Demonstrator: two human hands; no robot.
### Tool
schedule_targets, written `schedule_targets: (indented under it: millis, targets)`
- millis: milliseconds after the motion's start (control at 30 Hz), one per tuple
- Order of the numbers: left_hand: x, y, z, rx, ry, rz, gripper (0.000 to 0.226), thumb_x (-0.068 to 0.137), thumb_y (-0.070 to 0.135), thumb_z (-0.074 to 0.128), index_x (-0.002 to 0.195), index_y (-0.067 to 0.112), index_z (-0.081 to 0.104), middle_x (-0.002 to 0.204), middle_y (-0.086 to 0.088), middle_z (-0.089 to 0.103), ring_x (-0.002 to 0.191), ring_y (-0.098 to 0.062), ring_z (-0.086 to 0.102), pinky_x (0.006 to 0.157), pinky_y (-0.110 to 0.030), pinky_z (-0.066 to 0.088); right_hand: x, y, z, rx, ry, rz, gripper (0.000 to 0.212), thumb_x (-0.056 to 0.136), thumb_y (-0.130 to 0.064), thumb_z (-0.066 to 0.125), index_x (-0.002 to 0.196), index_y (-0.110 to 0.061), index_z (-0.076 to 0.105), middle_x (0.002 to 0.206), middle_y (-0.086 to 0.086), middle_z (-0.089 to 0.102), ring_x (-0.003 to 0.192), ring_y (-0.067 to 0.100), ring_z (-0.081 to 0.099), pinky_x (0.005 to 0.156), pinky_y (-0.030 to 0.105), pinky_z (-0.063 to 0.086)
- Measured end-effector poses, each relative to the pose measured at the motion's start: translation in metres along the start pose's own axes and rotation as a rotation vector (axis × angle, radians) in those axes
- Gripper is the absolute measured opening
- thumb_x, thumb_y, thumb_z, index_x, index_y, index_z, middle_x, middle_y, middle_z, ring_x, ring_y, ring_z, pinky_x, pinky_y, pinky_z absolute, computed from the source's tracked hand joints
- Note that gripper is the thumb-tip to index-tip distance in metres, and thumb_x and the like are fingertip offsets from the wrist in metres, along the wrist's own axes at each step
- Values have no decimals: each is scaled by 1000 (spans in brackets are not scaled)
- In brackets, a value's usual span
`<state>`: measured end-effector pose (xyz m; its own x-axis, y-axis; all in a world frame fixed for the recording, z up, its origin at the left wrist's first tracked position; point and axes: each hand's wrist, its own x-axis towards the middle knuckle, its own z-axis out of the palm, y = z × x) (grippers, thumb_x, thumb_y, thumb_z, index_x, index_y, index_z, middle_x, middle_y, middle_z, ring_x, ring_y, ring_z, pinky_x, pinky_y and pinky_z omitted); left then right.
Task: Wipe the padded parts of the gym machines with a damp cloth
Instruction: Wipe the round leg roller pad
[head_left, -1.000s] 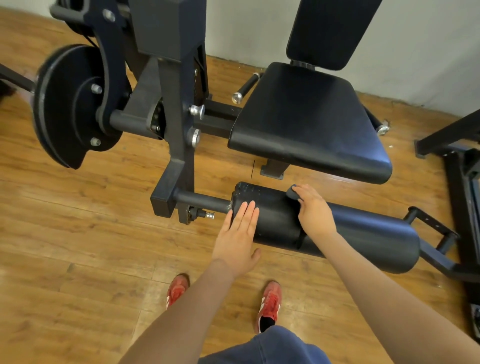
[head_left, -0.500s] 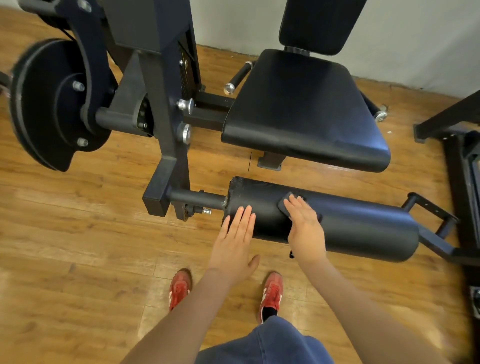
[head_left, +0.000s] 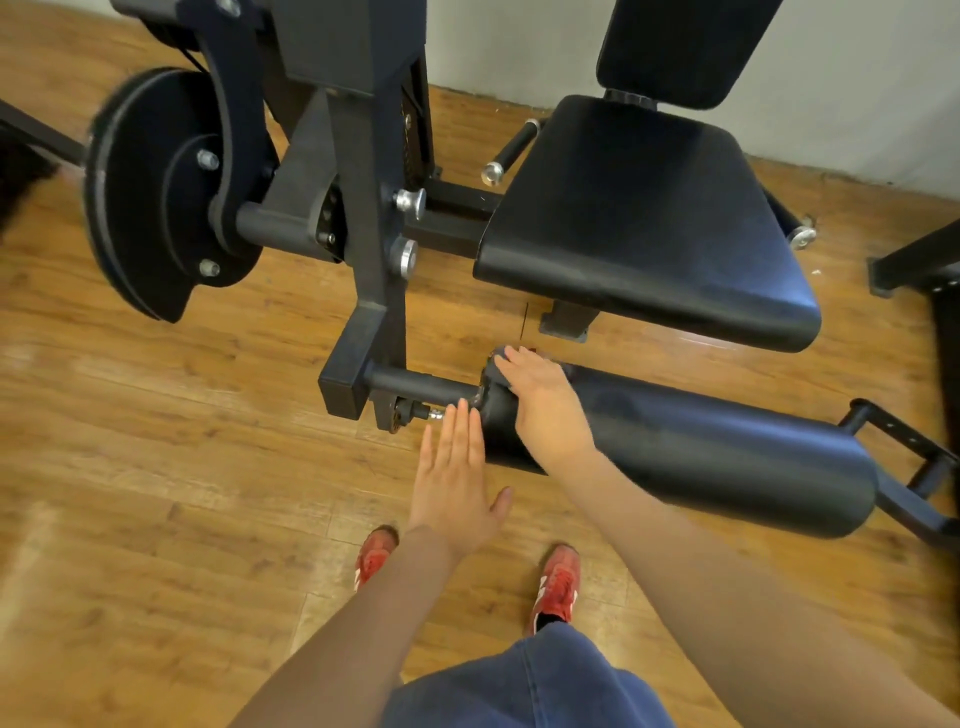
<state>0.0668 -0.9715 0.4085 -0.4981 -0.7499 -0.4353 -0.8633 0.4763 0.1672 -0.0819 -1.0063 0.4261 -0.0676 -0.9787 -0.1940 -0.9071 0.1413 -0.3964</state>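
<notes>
Our right hand (head_left: 545, 410) lies palm-down over the left end of the black roller pad (head_left: 691, 447), fingers fairly straight and pressing a dark cloth (head_left: 500, 364) against the padding; only a small edge of the cloth shows past our fingertips, toward 11 o'clock of the hand. Our left hand (head_left: 454, 483) is flat with fingers straight and together, thumb spread toward 4 o'clock, holding nothing; its fingertips reach up to the pad's left end, and we cannot tell whether they touch it.

The roller pad lies roughly level across the middle of the view, running from our right hand toward 4 o'clock. At 9 o'clock of the pad's end a steel bar (head_left: 415, 387) joins it to the machine frame (head_left: 363, 218). At 10 o'clock from the frame sits a round black cam plate (head_left: 156, 192). Above the roller, at 12 o'clock, is the padded seat (head_left: 649, 223), with the backrest (head_left: 680, 47) beyond it near the wall.

The wooden floor (head_left: 156, 519) lies under everything. At 6 o'clock from our hands we see our red shoes (head_left: 556, 582) and blue jeans (head_left: 524, 686).
</notes>
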Motion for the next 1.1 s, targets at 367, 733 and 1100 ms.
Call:
schedule_targets:
  millis: [367, 733, 1100]
  targets:
    - [4, -4, -3, -49, -53, 16, 93, 97, 59, 30, 135, 5, -35, 144, -9, -39, 134, -21, -37, 117, -44, -15, -24, 4, 8, -158, -34, -127, 73, 84, 7, 53, 147, -14, 23, 156, 4, 16, 144, 17, 6, 114, 29, -4]
    - [12, -14, -18, -95, 8, 0, 96, 96, 60, 34, 141, 5, -30, 155, -12, -30, 146, -25, -24, 121, -45, -8, -64, 52, -14, -202, -61, -39, 83, 75, 9, 64, 143, -19, 26, 152, 2, 28, 139, 11, 11, 113, 29, 8]
    - [25, 19, -29, 10, 51, -1, 95, 96, 60, 34, 149, 2, -20, 159, -16, -21, 148, -27, -19, 117, -42, -13, -27, 31, -8, 2, 3, 75, 64, 90, 3, 47, 147, -20, 27, 155, -4, 21, 143, 11, 11, 110, 20, -2]
